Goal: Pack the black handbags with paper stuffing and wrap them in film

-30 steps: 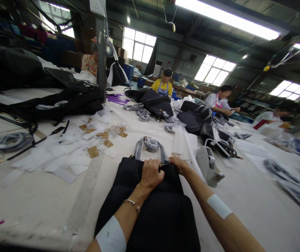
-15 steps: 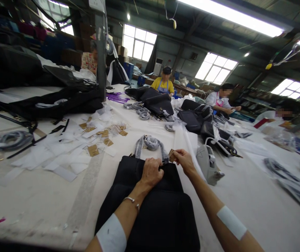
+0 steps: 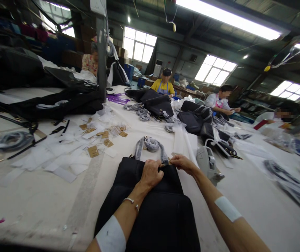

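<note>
A black bag point(image 3: 155, 213) lies on the table in front of me, its wrapped grey handle point(image 3: 139, 147) pointing away. Beside the handle's right end, my left hand point(image 3: 152, 174) is closed on the bag's top edge. My right hand point(image 3: 183, 163) pinches a small brown cardboard tag point(image 3: 169, 159) against that same handle end; the fingers hide most of it. Between the handle's two sides rests a coiled, wrapped strap point(image 3: 152, 144).
Left of the bag are loose brown tags point(image 3: 93, 151) and white paper slips point(image 3: 64, 171). To the right stands a grey-white device point(image 3: 206, 163). More black bags point(image 3: 160, 101) cover the far table. A post point(image 3: 101, 59) rises at left. Several co-workers sit beyond, one in a yellow top point(image 3: 156, 85).
My right hand has moved slightly left and down, bringing the brown tag to the handle's right end. The left hand keeps its hold on the bag.
</note>
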The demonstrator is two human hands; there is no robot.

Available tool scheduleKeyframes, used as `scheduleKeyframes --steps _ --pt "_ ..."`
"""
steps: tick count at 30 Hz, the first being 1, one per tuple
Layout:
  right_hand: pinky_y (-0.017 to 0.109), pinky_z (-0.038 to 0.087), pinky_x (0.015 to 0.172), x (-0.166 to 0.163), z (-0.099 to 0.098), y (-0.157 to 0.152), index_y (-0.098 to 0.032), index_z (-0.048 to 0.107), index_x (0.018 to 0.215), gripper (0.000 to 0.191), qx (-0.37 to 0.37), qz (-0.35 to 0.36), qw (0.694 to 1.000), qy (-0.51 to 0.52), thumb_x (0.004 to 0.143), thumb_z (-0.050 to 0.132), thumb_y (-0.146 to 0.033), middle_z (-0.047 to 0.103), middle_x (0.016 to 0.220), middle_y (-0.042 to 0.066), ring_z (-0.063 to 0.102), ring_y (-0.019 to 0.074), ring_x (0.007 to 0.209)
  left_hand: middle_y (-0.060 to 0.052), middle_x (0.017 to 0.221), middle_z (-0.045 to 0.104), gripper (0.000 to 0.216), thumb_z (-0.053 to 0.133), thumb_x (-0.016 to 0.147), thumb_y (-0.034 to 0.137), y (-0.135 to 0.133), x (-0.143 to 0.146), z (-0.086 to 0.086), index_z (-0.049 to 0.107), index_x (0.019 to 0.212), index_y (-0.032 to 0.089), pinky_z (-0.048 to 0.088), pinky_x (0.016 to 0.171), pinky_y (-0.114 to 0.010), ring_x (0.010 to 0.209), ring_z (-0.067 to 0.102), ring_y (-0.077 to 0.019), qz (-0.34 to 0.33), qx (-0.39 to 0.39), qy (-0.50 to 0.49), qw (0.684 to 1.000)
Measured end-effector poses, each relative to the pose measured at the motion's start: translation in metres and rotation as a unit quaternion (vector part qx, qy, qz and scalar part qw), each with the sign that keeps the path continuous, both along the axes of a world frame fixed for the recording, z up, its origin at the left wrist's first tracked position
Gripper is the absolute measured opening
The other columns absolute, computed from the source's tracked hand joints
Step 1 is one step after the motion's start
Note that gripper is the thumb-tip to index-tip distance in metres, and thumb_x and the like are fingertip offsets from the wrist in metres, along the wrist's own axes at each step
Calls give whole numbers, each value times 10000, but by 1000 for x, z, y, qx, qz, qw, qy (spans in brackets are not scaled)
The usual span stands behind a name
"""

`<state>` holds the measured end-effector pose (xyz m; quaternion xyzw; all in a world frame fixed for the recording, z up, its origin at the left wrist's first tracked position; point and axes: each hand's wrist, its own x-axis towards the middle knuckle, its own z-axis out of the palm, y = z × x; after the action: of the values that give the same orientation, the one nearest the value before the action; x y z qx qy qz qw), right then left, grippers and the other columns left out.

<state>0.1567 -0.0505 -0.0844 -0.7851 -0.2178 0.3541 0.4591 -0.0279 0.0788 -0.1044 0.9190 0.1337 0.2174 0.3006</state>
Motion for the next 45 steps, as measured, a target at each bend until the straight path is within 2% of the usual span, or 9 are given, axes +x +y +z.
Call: scheduleKeyframes --steps 4,11,16,19,22,28,34,38,45 --pt "203 341 494 7 6 -6 -171 580 726 300 24 -27 999 -23 613 734 -402 615 602 -20 522 103 545 -16 842 678 203 542 677 122 3 2 -4 587 853 213 390 919 -328 841 610 -192 -21 2 3 1000" --pt "242 473 591 -6 -4 1 -186 545 795 295 21 -19 998 51 684 675 -425 665 747 34 655 153 681 -13 808 679 206 538 663 133 6 2 -6 605 840 215 368 976 -354 838 612 -195 -53 5 17 998" --pt "191 417 516 -11 -1 0 -192 527 776 283 2 29 998 54 652 702 -378 595 655 -36 556 93 570 -14 814 676 194 531 667 135 6 2 -4 592 833 214 350 1007 -365 849 610 -194 -55 6 28 998" --pt "166 350 458 -9 6 3 -177 549 741 272 -37 68 996 35 595 746 -294 553 600 -56 485 74 522 -16 836 679 211 534 667 137 5 3 -5 590 855 215 339 1021 -367 869 609 -197 -59 6 33 998" --pt "164 330 430 -9 10 12 -164 601 787 243 -75 100 992 5 616 731 -279 541 583 -52 467 74 499 -19 844 677 221 536 670 139 6 3 -6 591 870 216 340 1018 -363 882 606 -200 -60 7 36 998" --pt "163 321 407 -13 7 22 -171 572 823 186 -88 97 988 -83 748 613 -335 488 554 -62 419 65 461 -36 841 662 198 531 684 151 6 3 -7 592 866 199 393 937 -336 879 600 -206 -54 10 44 997" --pt "156 345 425 0 20 14 -152 647 847 192 -116 134 980 -95 719 634 -294 560 579 -32 477 73 503 -47 842 658 219 533 687 153 5 3 -5 599 893 190 393 932 -338 878 598 -212 -44 12 52 998" --pt "158 336 404 8 26 20 -143 664 821 143 -151 120 973 -126 746 582 -233 614 583 -8 530 82 482 -50 852 661 234 533 686 155 5 2 -3 607 905 190 402 919 -333 885 599 -213 -42 13 54 998" --pt "161 260 373 6 26 21 -145 672 768 129 -157 122 972 -124 714 624 -251 574 507 -27 481 66 426 -58 856 662 221 539 694 159 5 3 -5 609 902 185 409 906 -347 882 604 -223 -46 11 55 997"
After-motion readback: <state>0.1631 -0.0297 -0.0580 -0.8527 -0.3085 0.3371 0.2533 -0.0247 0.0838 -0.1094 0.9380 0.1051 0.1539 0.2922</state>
